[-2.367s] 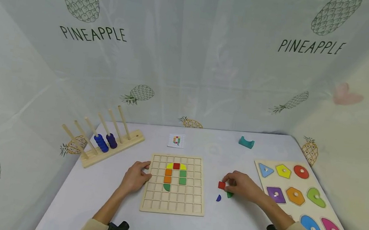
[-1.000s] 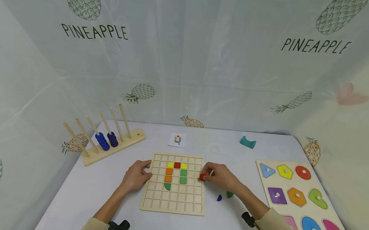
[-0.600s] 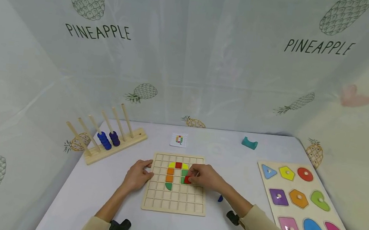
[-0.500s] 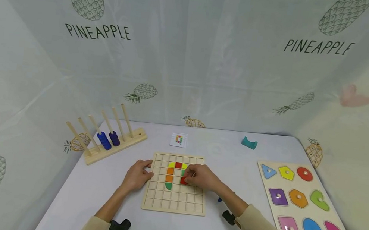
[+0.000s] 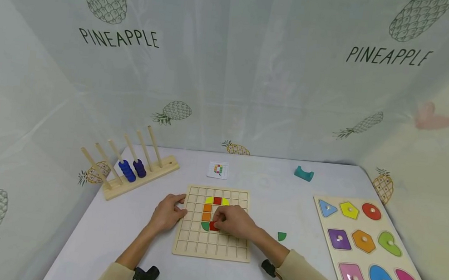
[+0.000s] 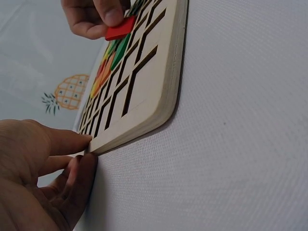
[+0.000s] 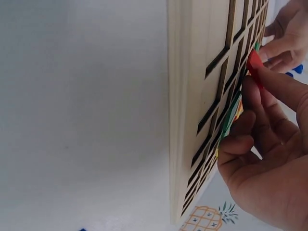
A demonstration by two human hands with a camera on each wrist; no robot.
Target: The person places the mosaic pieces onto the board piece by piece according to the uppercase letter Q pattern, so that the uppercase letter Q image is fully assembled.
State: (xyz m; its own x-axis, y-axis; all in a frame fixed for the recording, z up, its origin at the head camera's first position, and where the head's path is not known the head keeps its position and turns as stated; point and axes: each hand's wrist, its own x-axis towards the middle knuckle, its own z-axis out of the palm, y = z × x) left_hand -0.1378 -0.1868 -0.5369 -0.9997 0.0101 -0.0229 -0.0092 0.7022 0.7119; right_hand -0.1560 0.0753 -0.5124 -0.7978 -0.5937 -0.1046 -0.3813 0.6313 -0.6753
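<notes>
My right hand (image 5: 234, 221) pinches a red square tile (image 7: 255, 61) between thumb and fingers, low over the wooden grid board (image 5: 192, 248). In the left wrist view the red tile (image 6: 120, 29) looks tilted, beside the green quarter-round tile (image 5: 205, 226). Upper cells hold a red tile (image 5: 217, 201) between two yellow ones, and orange tiles (image 5: 207, 212) run down the left. My right hand hides the green tiles on the right in the head view. My left hand (image 5: 167, 214) touches the board's left edge with thumb and forefinger extended.
A loose green quarter-round tile (image 5: 282, 236) lies right of the board. Behind stands a small pattern card (image 5: 217, 170). A peg rack (image 5: 142, 179) with blue rings is at left, a shape-knob puzzle (image 5: 372, 256) at right, and a teal curved block (image 5: 304, 174) at the back.
My right hand picked up the red tile from the table and carried it left over the board, then down to beside the green quarter-round tile. My left hand stays at the board's edge.
</notes>
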